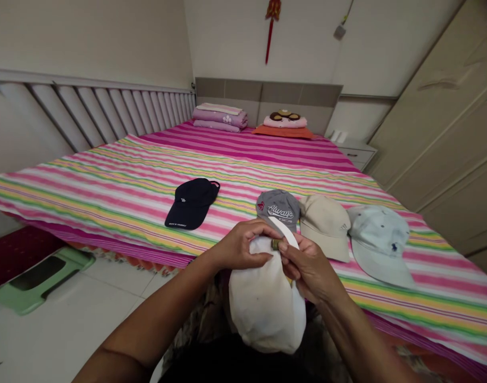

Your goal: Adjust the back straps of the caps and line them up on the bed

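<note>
Close to my body I hold a white cap (263, 306), its crown hanging down and its back strap (286, 234) at the top. My left hand (243, 246) is closed on the cap's upper left edge, thumb and fingers around the fabric. My right hand (307, 266) pinches the strap side, beside a small brass-coloured buckle (275, 244). Just beyond my hands a grey cap (278, 205) with lettering lies on the bed, partly hidden by the white one. Right of it lie a beige cap (324, 226) and a pale blue cap (381, 242). A navy cap (193, 202) rests apart on the left.
The caps lie on a striped bedspread (119, 186). Folded purple bedding (219, 117) and a pink pillow (285, 122) are by the headboard (235, 88). A green stool (40, 282) stands on the floor at left. A white nightstand (357, 153) and wardrobe (438, 117) are at right.
</note>
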### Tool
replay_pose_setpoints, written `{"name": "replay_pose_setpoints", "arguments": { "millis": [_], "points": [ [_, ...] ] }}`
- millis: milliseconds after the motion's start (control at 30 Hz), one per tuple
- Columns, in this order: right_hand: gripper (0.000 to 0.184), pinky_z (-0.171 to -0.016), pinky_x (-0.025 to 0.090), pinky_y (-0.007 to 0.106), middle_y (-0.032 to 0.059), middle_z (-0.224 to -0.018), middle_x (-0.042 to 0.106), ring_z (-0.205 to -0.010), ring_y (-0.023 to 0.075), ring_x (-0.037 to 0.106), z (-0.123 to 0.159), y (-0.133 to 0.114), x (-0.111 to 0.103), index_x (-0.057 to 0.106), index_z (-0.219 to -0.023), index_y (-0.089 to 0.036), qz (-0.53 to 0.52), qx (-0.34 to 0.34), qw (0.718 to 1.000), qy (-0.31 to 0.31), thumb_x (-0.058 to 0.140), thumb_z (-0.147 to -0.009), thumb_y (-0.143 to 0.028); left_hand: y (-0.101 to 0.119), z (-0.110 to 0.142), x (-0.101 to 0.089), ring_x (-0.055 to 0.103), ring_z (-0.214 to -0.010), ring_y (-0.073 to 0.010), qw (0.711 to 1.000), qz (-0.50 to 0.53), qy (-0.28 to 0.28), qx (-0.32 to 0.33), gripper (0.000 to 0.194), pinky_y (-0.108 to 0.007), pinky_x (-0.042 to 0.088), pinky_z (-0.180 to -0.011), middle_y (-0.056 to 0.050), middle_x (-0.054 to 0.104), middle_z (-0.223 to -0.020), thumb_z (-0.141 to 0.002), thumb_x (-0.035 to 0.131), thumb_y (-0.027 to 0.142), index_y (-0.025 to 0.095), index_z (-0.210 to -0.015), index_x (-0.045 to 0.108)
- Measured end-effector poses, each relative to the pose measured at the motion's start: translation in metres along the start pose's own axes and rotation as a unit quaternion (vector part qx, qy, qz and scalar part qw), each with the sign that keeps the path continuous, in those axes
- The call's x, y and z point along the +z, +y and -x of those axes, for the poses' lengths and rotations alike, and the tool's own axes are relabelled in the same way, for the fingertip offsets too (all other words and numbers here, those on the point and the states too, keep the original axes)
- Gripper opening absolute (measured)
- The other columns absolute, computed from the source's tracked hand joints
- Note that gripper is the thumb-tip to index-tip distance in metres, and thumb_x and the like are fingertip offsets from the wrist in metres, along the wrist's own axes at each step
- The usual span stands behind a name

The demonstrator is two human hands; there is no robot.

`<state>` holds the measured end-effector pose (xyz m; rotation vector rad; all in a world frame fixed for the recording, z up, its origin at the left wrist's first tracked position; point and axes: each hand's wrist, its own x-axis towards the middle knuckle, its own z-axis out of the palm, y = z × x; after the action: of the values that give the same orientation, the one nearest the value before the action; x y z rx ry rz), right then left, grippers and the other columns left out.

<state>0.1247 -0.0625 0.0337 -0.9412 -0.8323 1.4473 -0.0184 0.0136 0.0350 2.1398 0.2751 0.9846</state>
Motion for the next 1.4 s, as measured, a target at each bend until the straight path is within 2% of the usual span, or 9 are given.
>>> {"name": "replay_pose_setpoints", "arguments": {
  "millis": [167,267,367,433,600,733,933,1233,1400],
  "points": [
    [0.026,-0.033,0.021,0.017,-0.0095,-0.040,0.043,-0.029,0.0014,0.025,-0.002,0.002,0.002,0.047,-0.062,-0.017,0.019,-0.027,0.999,0.017,0.069,-0.065,-0.030,0.005,0.001,0.001,0.057,-0.083,-0.0190,0.998,0.014,0.041,-0.055,0.021,-0.029,0.040,-0.078,-0.008,0.065,-0.086,-0.067,0.065,0.024,0.019,-0.087,0.067],
    [0.025,-0.034,0.022,0.018,-0.0087,-0.041,0.043,-0.030,0.0025,0.025,-0.003,0.003,0.001,0.049,-0.066,-0.017,0.027,-0.039,0.999,0.008,0.065,-0.070,-0.036,0.000,0.004,0.006,0.058,-0.085,-0.0187,0.980,0.127,0.087,-0.127,0.022,-0.029,0.041,-0.079,-0.007,0.066,-0.086,-0.065,0.067,0.025,0.019,-0.085,0.067],
    [0.027,-0.037,0.025,0.019,-0.0058,-0.044,0.046,-0.034,0.0043,0.030,-0.001,0.003,-0.002,0.052,-0.067,-0.017,0.034,-0.078,0.996,0.024,0.055,-0.078,-0.042,-0.012,0.008,0.010,0.060,-0.075,-0.0164,0.894,0.359,0.142,-0.227,0.027,-0.027,0.044,-0.070,-0.005,0.066,-0.079,-0.062,0.071,0.028,0.015,-0.085,0.065],
    [0.026,-0.039,0.027,0.019,-0.0041,-0.047,0.048,-0.037,0.0053,0.036,0.000,0.000,-0.005,0.054,-0.066,-0.016,0.042,-0.094,0.994,0.040,0.056,-0.077,-0.040,-0.021,0.010,0.012,0.061,-0.073,-0.0148,0.832,0.473,0.157,-0.245,0.030,-0.025,0.044,-0.069,-0.006,0.066,-0.078,-0.060,0.072,0.026,0.014,-0.085,0.064],
    [0.020,-0.040,0.026,0.020,-0.0042,-0.049,0.048,-0.037,0.0051,0.034,0.005,-0.009,-0.006,0.054,-0.068,-0.016,0.047,-0.037,0.998,0.027,0.065,-0.070,-0.033,-0.031,0.011,0.013,0.060,-0.078,-0.0140,0.774,0.565,0.148,-0.244,0.034,-0.024,0.043,-0.075,-0.007,0.066,-0.083,-0.058,0.074,0.022,0.012,-0.089,0.063],
    [0.025,-0.037,0.016,0.020,-0.0079,-0.037,0.038,-0.032,0.0040,0.023,0.007,-0.010,-0.004,0.047,-0.061,-0.018,0.035,-0.020,0.999,0.024,0.063,-0.073,-0.035,-0.029,0.010,0.013,0.060,-0.077,-0.0134,0.765,0.581,0.137,-0.244,0.034,-0.023,0.042,-0.075,-0.006,0.065,-0.083,-0.059,0.073,0.021,0.011,-0.090,0.063],
    [0.027,-0.036,0.014,0.020,-0.0099,-0.033,0.036,-0.029,0.0026,0.019,0.006,-0.007,-0.002,0.046,-0.061,-0.018,0.034,0.003,0.999,0.030,0.064,-0.071,-0.034,-0.029,0.011,0.013,0.060,-0.072,-0.0121,0.757,0.582,0.151,-0.256,0.035,-0.022,0.042,-0.071,-0.005,0.065,-0.080,-0.058,0.074,0.021,0.012,-0.089,0.064],
    [0.028,-0.036,0.013,0.019,-0.0101,-0.033,0.037,-0.029,0.0019,0.020,0.003,-0.003,-0.003,0.046,-0.059,-0.017,0.030,0.015,0.999,0.025,0.065,-0.071,-0.034,-0.024,0.012,0.012,0.057,-0.062,-0.0085,0.778,0.561,0.154,-0.239,0.026,-0.017,0.041,-0.060,-0.004,0.063,-0.071,-0.061,0.072,0.021,0.010,-0.083,0.066],
    [0.029,-0.036,0.013,0.019,-0.0103,-0.033,0.036,-0.029,0.0021,0.020,0.003,-0.001,-0.003,0.044,-0.058,-0.017,0.036,0.021,0.999,0.019,0.065,-0.070,-0.035,-0.025,0.012,0.012,0.057,-0.066,-0.0104,0.791,0.541,0.152,-0.243,0.029,-0.019,0.041,-0.063,-0.005,0.064,-0.076,-0.060,0.073,0.023,0.012,-0.085,0.066]
  ]
}}
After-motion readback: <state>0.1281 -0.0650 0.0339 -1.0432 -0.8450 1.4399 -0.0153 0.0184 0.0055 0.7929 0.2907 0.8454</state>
